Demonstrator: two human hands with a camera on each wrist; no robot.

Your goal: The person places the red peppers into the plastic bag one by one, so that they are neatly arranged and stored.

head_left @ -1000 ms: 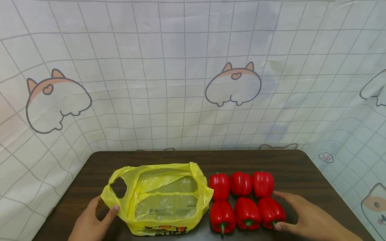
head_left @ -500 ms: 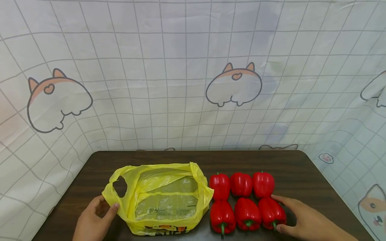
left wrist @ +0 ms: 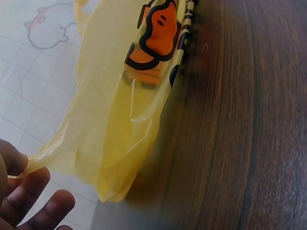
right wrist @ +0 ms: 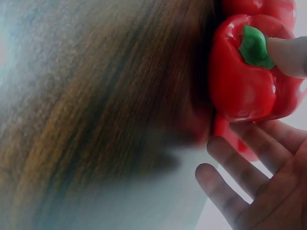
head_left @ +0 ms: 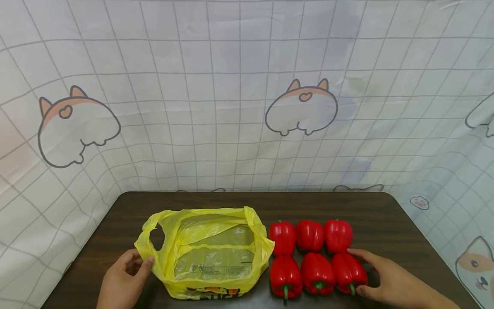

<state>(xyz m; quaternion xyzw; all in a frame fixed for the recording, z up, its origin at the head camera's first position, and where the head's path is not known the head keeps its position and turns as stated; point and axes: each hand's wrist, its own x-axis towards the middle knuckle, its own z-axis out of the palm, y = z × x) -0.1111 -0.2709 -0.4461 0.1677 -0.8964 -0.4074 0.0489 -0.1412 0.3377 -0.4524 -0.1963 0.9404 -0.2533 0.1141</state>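
A yellow plastic bag (head_left: 208, 285) stands on the table with its mouth spread wide and a cartoon print on its front. My left hand (head_left: 125, 274) pinches the bag's left handle edge between thumb and fingers, pulling the plastic taut in the left wrist view. Right of the bag, several red bell peppers lie in two rows. Around the front-right bell pepper (head_left: 348, 272) my right hand (head_left: 390, 279) spans from the right. Its thumb (right wrist: 288, 55) is at the green stem (right wrist: 255, 47), and fingertips reach the pepper's opposite end; the other fingers stretch out below.
The dark wood table (head_left: 301, 201) reaches back to a white grid-patterned cloth (head_left: 231, 107) with cartoon dogs, which also hangs at both sides. Neighbouring bell peppers (head_left: 317, 274) sit close against the one at my right hand, and the bag's right rim nears the leftmost peppers.
My right index finger has come closer to the far end of the front-right bell pepper. My left hand and the bag's handle have shifted slightly right; the peppers stay put.
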